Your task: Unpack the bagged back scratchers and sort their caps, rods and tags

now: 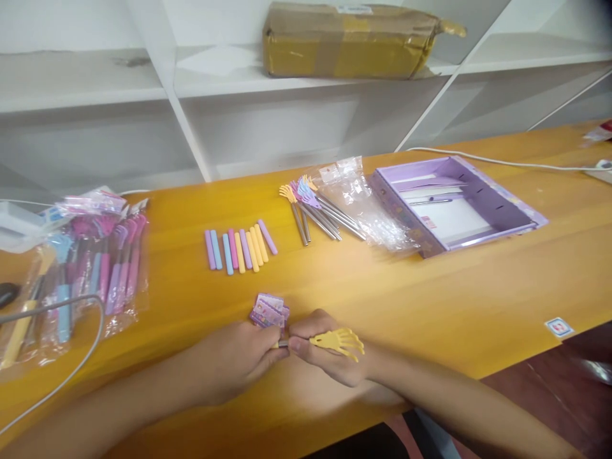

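Both hands meet over the front of the table around one yellow back scratcher with a hand-shaped head. My right hand is closed round its metal shaft just below that head, which points right. Closed at the other end is my left hand; a bit of yellow handle shows at its fingertips, the rest is hidden in the palm. Just behind the left hand lie small printed purple cards. Farther back is a row of loose coloured handles, and beside it a pile of metal shafts with hand-shaped heads.
Bagged back scratchers lie at the left, with a grey cable looping over them. Clear plastic bags touch a purple box holding papers and a pen. A taped carton sits on the white shelf behind.
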Available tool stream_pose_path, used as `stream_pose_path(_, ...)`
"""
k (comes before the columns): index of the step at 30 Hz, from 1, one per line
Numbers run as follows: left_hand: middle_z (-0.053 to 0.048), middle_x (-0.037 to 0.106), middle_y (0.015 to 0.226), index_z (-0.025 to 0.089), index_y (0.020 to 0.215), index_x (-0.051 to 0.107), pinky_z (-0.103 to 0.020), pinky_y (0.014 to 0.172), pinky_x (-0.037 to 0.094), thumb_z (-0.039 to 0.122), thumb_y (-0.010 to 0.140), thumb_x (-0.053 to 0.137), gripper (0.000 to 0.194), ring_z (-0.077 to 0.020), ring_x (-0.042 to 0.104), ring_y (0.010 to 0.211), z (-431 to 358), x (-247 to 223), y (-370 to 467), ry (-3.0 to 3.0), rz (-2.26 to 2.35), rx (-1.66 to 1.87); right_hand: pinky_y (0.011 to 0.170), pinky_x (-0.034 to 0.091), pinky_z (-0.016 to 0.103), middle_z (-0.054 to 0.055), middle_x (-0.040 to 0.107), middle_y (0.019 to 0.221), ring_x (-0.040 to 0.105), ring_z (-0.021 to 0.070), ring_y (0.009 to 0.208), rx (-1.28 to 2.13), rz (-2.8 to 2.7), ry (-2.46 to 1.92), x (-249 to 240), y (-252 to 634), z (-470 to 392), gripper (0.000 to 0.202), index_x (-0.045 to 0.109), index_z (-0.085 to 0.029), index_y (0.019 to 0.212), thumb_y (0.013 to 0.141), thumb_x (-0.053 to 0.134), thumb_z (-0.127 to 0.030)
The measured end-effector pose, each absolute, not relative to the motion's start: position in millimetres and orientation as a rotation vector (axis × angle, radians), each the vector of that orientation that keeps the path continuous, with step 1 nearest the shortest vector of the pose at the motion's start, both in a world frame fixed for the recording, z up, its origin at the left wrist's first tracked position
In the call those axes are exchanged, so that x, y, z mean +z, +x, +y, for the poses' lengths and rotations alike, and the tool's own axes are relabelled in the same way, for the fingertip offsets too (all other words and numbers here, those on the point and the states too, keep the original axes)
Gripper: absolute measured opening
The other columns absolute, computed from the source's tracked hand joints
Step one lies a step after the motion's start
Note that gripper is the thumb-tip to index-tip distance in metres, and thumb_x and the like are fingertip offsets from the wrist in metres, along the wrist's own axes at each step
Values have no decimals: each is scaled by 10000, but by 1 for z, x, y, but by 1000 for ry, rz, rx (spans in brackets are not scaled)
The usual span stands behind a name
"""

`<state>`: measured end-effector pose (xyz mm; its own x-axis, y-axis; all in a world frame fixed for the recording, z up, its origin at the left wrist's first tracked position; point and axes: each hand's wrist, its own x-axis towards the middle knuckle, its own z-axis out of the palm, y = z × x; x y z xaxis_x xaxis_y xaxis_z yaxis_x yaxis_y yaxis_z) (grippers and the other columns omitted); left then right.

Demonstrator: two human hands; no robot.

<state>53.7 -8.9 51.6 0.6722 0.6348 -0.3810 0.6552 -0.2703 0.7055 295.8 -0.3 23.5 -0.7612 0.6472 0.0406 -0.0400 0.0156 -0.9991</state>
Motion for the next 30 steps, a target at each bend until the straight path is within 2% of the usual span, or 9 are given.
stream_pose_path(4,-23,588,755,236,930,531,-308,550,240,498,1127,417,347,-182,504,579,-7,49,49,2039,1043,-42,558,247,267,-42,310,658,294,93,593,1741,-1815,-665,21,300,4,488,365,-206,690,1106,505,-418)
stream_pose_path(10,-31,648,783,250,1039,629,-285,599,372,526,1122,416,358,-208,601,643,3,50,41,2021,1047,91,558,206,282,-47,256,640,253,88,570,1599,-1879,-725,22,312,17,552,312,-209,659,1093,517,-481)
stream_pose_path(13,-41,689,849,261,1105,643,-291,647,405,523,1130,370,379,-220,632,700,15,56,32,2046,1096,20,554,179,294,-50,239,618,237,94,561,1547,-1822,-822,18,320,26,597,313,-211,635,1078,519,-556)
stream_pose_path(17,-50,645,778,236,916,594,-312,636,369,543,1109,364,430,-243,604,678,33,64,20,2183,1351,-89,532,147,302,-61,242,563,211,93,517,1627,-1519,-851,6,320,42,645,320,-226,597,1025,584,-630)
stream_pose_path(21,-56,659,779,236,867,567,-320,633,362,539,1105,336,449,-253,615,696,44,68,12,2287,1421,-88,507,122,289,-89,162,556,126,74,488,1709,-1264,-754,-1,308,51,689,253,-236,581,953,702,-602)
stream_pose_path(25,-83,732,880,236,953,648,-339,677,407,515,1103,314,460,-279,675,767,59,74,-15,2367,1512,-137,465,102,278,-103,92,547,80,74,469,1636,-1101,-727,1,315,63,712,211,-243,580,880,746,-604)
stream_pose_path(27,-111,751,947,232,1044,682,-361,698,434,493,1096,299,466,-316,702,820,71,79,-39,2354,1727,-174,443,102,277,-101,58,564,51,84,476,1483,-974,-735,6,331,75,714,168,-242,612,862,739,-592)
stream_pose_path(30,-157,741,933,181,1150,666,-406,744,485,553,1104,213,589,-368,721,876,90,79,-70,2144,2173,-11,427,138,264,-94,77,591,52,95,496,1271,-844,-751,12,357,96,682,170,-230,657,843,766,-504)
